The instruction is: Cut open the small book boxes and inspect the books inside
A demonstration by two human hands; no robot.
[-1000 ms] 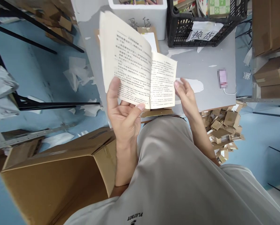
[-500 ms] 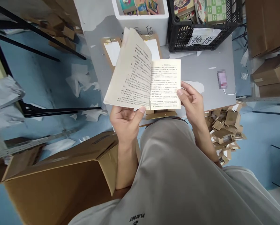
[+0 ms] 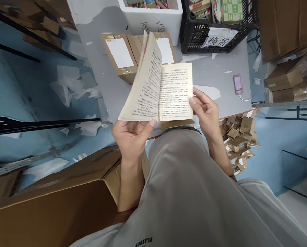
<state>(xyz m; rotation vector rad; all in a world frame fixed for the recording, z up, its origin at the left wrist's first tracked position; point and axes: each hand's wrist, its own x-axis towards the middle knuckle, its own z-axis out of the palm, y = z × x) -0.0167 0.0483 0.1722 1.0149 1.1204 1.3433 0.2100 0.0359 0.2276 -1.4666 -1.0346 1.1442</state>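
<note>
An open book with printed pages is held up over the near edge of the grey table. My left hand grips its lower edge near the spine, thumb on the page side. The left-hand pages stand raised and tilted, while the right-hand page faces up. My right hand pinches the right edge of the book between thumb and fingers. Behind the book, a cardboard box with white labels is partly hidden.
A white foam box and a black crate, both with books, stand at the table's back. A pink device with a cable lies right. A large open carton is at lower left, and small cartons are heaped at right.
The raised left pages stand steeper and look narrower, uncovering more of the cardboard box behind. Both hands keep hold of the book. The view has shifted slightly.
</note>
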